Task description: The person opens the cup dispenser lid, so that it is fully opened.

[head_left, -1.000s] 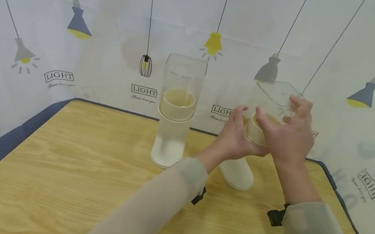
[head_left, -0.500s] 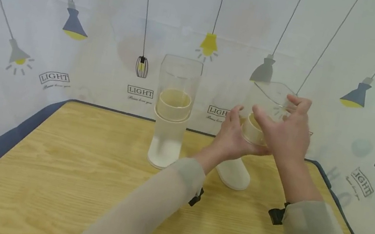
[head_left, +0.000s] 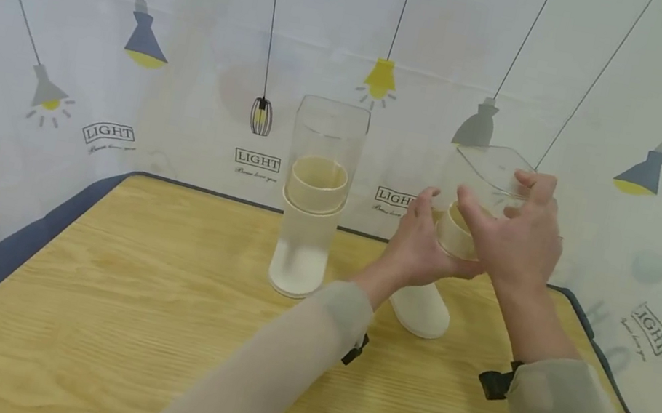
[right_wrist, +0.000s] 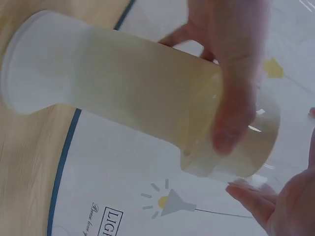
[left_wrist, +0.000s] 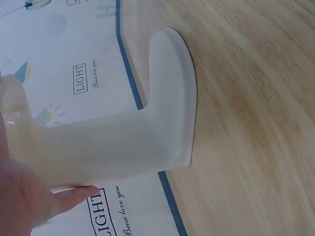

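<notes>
Left hand: I see it grip the white stand near its top, I think for steadying; the foot seems to rest on the table.
Right hand: curled on the tilted clear jar above this stand, perhaps so it does not slip.
Other stand: upright, to the left; its jar surrounds the collar.
Cloth: I read "LIGHT"; the script below seems "Beese love you".

Arms stretched forward, left hand gripping lower; right hand gripping higher
</notes>
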`<action>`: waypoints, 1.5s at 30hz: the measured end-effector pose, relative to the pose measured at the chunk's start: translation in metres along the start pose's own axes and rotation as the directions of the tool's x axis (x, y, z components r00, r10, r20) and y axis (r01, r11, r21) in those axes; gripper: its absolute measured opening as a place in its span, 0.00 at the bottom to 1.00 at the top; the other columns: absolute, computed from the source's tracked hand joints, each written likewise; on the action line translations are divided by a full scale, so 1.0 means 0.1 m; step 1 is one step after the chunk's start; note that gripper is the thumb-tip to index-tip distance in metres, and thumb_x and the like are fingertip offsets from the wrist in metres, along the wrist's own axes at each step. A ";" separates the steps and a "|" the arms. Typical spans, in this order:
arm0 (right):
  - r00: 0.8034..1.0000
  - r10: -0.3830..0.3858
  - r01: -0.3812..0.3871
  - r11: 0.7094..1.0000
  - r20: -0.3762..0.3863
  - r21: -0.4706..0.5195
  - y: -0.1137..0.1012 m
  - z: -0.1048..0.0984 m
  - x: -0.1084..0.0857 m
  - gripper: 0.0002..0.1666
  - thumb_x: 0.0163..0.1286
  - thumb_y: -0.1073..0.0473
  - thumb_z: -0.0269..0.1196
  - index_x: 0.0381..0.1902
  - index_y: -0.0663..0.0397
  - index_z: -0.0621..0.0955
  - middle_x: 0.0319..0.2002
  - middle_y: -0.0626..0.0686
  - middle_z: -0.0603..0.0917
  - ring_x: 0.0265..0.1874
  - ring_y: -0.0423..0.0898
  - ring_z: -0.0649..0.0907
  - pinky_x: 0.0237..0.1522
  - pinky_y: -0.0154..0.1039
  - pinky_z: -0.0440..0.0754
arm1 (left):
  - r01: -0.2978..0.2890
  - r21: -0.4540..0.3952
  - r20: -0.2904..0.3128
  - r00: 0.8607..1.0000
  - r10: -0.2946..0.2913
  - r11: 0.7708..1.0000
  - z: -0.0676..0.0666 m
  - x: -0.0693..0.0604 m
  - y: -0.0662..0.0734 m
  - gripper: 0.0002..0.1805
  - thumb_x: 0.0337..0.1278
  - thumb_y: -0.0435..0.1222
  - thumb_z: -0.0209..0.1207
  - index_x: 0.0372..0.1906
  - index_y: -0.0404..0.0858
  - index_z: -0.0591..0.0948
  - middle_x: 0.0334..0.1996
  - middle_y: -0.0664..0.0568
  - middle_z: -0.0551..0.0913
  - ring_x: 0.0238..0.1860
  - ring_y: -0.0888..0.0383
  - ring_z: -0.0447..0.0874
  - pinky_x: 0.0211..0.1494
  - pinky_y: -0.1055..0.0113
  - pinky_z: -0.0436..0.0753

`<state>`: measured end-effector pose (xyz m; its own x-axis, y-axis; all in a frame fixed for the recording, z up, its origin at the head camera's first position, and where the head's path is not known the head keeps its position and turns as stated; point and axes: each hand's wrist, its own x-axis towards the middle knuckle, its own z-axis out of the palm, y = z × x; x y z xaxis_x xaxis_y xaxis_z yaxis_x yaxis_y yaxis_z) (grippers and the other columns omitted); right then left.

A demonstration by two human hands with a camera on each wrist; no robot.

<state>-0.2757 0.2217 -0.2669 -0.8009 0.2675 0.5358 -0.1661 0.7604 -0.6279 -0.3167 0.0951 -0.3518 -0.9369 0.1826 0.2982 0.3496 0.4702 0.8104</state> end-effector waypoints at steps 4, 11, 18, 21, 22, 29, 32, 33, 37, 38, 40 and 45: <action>0.999 0.047 -0.047 0.998 0.000 0.035 0.04 -0.06 0.00 0.52 0.65 0.23 0.70 0.73 0.47 0.67 0.75 0.52 0.82 0.57 0.58 0.91 0.51 0.49 0.80 | -0.008 -0.007 0.012 1.000 0.008 1.000 0.03 0.00 0.01 0.76 0.39 0.61 0.87 0.88 0.55 0.47 0.79 0.48 0.67 0.67 0.54 0.77 0.67 0.58 0.84; 1.000 0.022 -0.022 1.000 -0.001 -0.003 0.00 -0.10 -0.01 0.53 0.65 0.23 0.69 0.74 0.48 0.68 0.74 0.57 0.82 0.57 0.60 0.89 0.52 0.56 0.80 | -0.034 -0.003 0.019 0.999 0.034 0.999 0.04 0.02 0.01 0.76 0.39 0.62 0.86 0.87 0.55 0.47 0.78 0.50 0.67 0.70 0.54 0.75 0.71 0.57 0.83; 1.000 0.005 -0.004 0.999 0.022 -0.034 -0.02 -0.14 0.01 0.54 0.65 0.22 0.68 0.75 0.48 0.68 0.75 0.57 0.81 0.56 0.61 0.88 0.50 0.56 0.79 | -0.048 -0.029 0.024 0.999 0.049 0.998 0.01 0.03 0.00 0.76 0.38 0.62 0.86 0.88 0.55 0.47 0.78 0.51 0.67 0.70 0.55 0.75 0.72 0.56 0.82; 0.999 0.017 -0.017 1.000 0.031 -0.025 -0.02 -0.17 0.03 0.54 0.66 0.22 0.68 0.75 0.48 0.67 0.75 0.57 0.81 0.54 0.61 0.89 0.48 0.52 0.79 | -0.061 -0.039 0.025 0.998 0.062 0.997 0.00 0.03 -0.01 0.76 0.39 0.61 0.87 0.88 0.55 0.48 0.78 0.49 0.67 0.69 0.56 0.75 0.72 0.57 0.82; 0.999 0.024 -0.024 1.000 0.032 -0.011 -0.02 -0.17 0.03 0.54 0.66 0.22 0.68 0.75 0.48 0.67 0.75 0.57 0.82 0.54 0.61 0.89 0.48 0.51 0.78 | -0.063 -0.042 0.020 0.998 0.064 0.997 -0.01 0.03 -0.01 0.76 0.39 0.60 0.87 0.88 0.54 0.48 0.79 0.49 0.67 0.69 0.55 0.75 0.71 0.57 0.83; 0.999 0.000 0.002 0.998 0.039 -0.057 -0.04 -0.16 0.00 0.55 0.66 0.21 0.67 0.76 0.49 0.68 0.75 0.58 0.81 0.52 0.62 0.89 0.46 0.53 0.78 | -0.045 -0.027 0.035 0.998 0.046 0.999 -0.04 0.01 -0.03 0.76 0.38 0.63 0.86 0.88 0.57 0.48 0.79 0.51 0.67 0.70 0.56 0.75 0.73 0.56 0.82; 0.999 0.032 -0.031 0.999 0.041 -0.020 -0.05 -0.18 0.01 0.55 0.65 0.20 0.68 0.75 0.47 0.67 0.75 0.57 0.81 0.53 0.61 0.89 0.45 0.50 0.77 | -0.063 -0.042 0.029 0.998 0.064 0.997 -0.04 0.02 -0.04 0.75 0.38 0.62 0.86 0.88 0.57 0.49 0.78 0.50 0.67 0.69 0.56 0.75 0.71 0.56 0.83; 0.998 0.045 -0.045 0.999 0.043 -0.004 -0.06 -0.18 0.01 0.55 0.65 0.20 0.68 0.75 0.46 0.67 0.75 0.57 0.81 0.52 0.61 0.89 0.44 0.49 0.76 | -0.070 -0.044 0.025 0.997 0.071 0.997 -0.04 0.02 -0.05 0.75 0.38 0.61 0.87 0.88 0.56 0.49 0.79 0.50 0.67 0.68 0.56 0.76 0.71 0.56 0.83; 0.997 0.040 -0.037 0.998 0.065 -0.042 -0.07 -0.18 0.01 0.55 0.66 0.19 0.66 0.77 0.46 0.67 0.72 0.61 0.83 0.50 0.61 0.87 0.42 0.51 0.76 | -0.062 -0.053 0.030 0.998 0.064 0.997 -0.04 0.02 -0.07 0.76 0.37 0.61 0.87 0.88 0.56 0.49 0.80 0.50 0.67 0.69 0.57 0.75 0.72 0.56 0.82; 0.998 0.026 -0.022 0.998 0.056 -0.064 -0.07 -0.18 0.00 0.55 0.66 0.20 0.66 0.77 0.47 0.68 0.72 0.60 0.83 0.47 0.61 0.87 0.41 0.52 0.75 | -0.064 -0.054 0.037 0.997 0.066 0.996 -0.04 0.02 -0.07 0.76 0.37 0.61 0.87 0.88 0.55 0.48 0.80 0.50 0.67 0.70 0.57 0.75 0.73 0.56 0.82; 0.999 0.010 -0.007 0.997 0.037 -0.081 -0.07 -0.20 0.00 0.55 0.66 0.20 0.67 0.76 0.48 0.68 0.67 0.62 0.86 0.43 0.61 0.87 0.40 0.51 0.75 | -0.074 -0.058 0.043 0.996 0.076 0.996 -0.04 0.02 -0.06 0.76 0.38 0.61 0.87 0.88 0.55 0.48 0.78 0.51 0.68 0.69 0.57 0.76 0.72 0.56 0.82; 0.997 0.056 -0.055 0.998 0.056 -0.029 -0.07 -0.27 -0.01 0.55 0.66 0.19 0.66 0.77 0.45 0.66 0.74 0.59 0.83 0.49 0.61 0.89 0.44 0.49 0.75 | -0.095 -0.066 0.049 0.994 0.098 0.993 -0.04 0.03 -0.05 0.76 0.37 0.59 0.88 0.88 0.55 0.49 0.74 0.52 0.70 0.65 0.58 0.77 0.69 0.60 0.84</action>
<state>-0.2585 0.2324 -0.2481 -0.8400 0.2760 0.4671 -0.1053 0.7616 -0.6395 -0.3212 0.0902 -0.3528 -0.8965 0.2701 0.3512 0.4357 0.3930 0.8098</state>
